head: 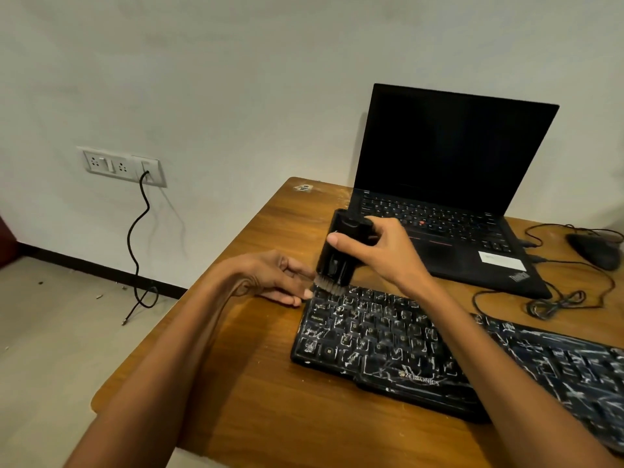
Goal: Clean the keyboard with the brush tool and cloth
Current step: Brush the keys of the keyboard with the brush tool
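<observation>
Keyboard [371,332] on wooden table [270,417], laptop [449,146] behind, pale wall [202,79]

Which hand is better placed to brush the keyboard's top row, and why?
Right. The right hand grips the brush tool, bristles on the keyboard; the left hand merely touches its edge.

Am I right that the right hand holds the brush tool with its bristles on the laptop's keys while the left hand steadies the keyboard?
No: the head view shows the bristles on the far left corner of the keyboard, not the laptop. The right hand holds the brush tool, and the left hand steadies the keyboard.
</observation>
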Tool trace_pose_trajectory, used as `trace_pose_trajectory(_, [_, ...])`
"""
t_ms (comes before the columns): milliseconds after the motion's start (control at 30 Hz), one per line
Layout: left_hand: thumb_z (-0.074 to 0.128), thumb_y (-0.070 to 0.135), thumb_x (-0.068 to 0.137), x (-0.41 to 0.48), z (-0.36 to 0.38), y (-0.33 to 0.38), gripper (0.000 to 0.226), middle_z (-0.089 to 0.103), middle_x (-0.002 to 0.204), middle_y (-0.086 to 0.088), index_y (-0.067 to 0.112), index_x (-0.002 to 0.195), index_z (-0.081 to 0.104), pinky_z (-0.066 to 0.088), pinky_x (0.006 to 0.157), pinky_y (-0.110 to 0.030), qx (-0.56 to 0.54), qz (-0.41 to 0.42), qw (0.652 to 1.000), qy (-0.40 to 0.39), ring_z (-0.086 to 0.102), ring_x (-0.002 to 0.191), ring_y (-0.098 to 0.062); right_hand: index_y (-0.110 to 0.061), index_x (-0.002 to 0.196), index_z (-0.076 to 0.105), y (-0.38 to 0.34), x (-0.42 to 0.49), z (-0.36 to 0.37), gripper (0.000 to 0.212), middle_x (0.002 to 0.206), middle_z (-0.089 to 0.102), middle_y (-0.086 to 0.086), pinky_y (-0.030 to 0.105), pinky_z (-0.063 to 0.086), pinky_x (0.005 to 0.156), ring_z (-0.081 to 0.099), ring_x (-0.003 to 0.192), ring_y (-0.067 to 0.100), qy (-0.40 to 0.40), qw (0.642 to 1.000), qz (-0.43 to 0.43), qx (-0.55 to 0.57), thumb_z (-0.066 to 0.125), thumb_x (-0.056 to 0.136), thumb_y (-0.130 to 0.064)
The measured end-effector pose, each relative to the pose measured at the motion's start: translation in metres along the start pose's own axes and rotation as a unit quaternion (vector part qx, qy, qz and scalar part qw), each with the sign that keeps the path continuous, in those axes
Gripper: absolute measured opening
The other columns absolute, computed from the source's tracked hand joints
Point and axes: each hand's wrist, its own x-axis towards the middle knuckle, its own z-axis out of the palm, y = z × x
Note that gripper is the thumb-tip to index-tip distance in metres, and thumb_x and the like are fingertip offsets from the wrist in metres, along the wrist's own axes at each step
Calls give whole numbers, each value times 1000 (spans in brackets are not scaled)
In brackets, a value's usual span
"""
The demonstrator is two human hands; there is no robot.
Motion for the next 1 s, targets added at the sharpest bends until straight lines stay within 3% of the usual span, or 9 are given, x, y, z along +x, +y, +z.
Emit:
trace_pose_trajectory(100, [62,-7,79,0,1,0,36,71,74,-2,12,110,63,53,53,-13,11,5,1000,-5,66,61,-8,-13,83,64,-6,-6,3,27,82,67,6,27,51,69,63,79,14,-62,997,-34,-33,71,74,-37])
trace_pose_trajectory(233, [61,-8,78,1,0,-1,42,71,73,-3,11,116,60,53,52,-14,-2,3,1000,2,66,59,-10,-10,84,66,-15,5,-26,28,80,69,8,26,52,64,65,77,20,-140,985,-5,-97,74,72,-34])
trace_pose_trajectory(300, [61,-9,78,1,0,-1,41,71,73,-2,11,115,60,53,51,-14,-5,0,1000,3,65,59,-10,-9,82,67,-19,10,-29,31,77,68,7,25,46,61,63,72,19,-118,982,-22,-143,74,72,-37])
trace_pose_trajectory(367, [61,-8,78,2,1,-1,40,71,72,-2,9,114,61,53,51,-14,-1,2,1000,3,65,60,-10,-17,80,65,-23,9,-18,24,74,66,-1,18,43,62,59,68,9,-100,989,-31,-107,74,72,-37])
trace_pose_trajectory(467, [64,-6,76,1,2,-2,32,69,75,-5,6,106,64,53,54,-13,8,7,1000,3,66,62,-10,-25,81,62,-20,2,0,18,74,63,-8,14,42,63,56,68,2,-132,987,-41,-86,71,74,-38])
trace_pose_trajectory(567, [64,-5,75,2,1,-3,41,70,75,-5,8,113,61,54,54,-15,0,6,1000,8,66,61,-11,-27,83,63,-13,0,-13,16,78,64,-10,12,43,66,57,71,-4,-141,985,-24,-91,72,74,-36])
trace_pose_trajectory(700, [64,-6,75,3,-1,-2,45,70,78,-6,10,116,60,54,52,-15,0,3,1000,8,65,61,-12,-11,93,66,-5,2,-37,28,85,68,2,17,45,65,63,80,10,-107,991,-13,-82,74,74,-30])
trace_pose_trajectory(933, [64,-5,76,1,1,-3,40,70,78,-5,9,114,62,54,54,-14,3,6,1000,5,66,62,-10,-31,92,59,-13,0,-6,21,86,62,-14,16,42,72,58,84,0,-144,988,-28,-45,71,75,-32])
trace_pose_trajectory(1000, [64,-5,76,2,0,-3,44,70,80,-7,12,116,60,54,54,-15,-2,1,1000,7,66,62,-11,-27,93,62,-3,-4,-22,20,86,64,-11,14,40,70,58,80,0,-135,989,-10,-52,72,75,-30])
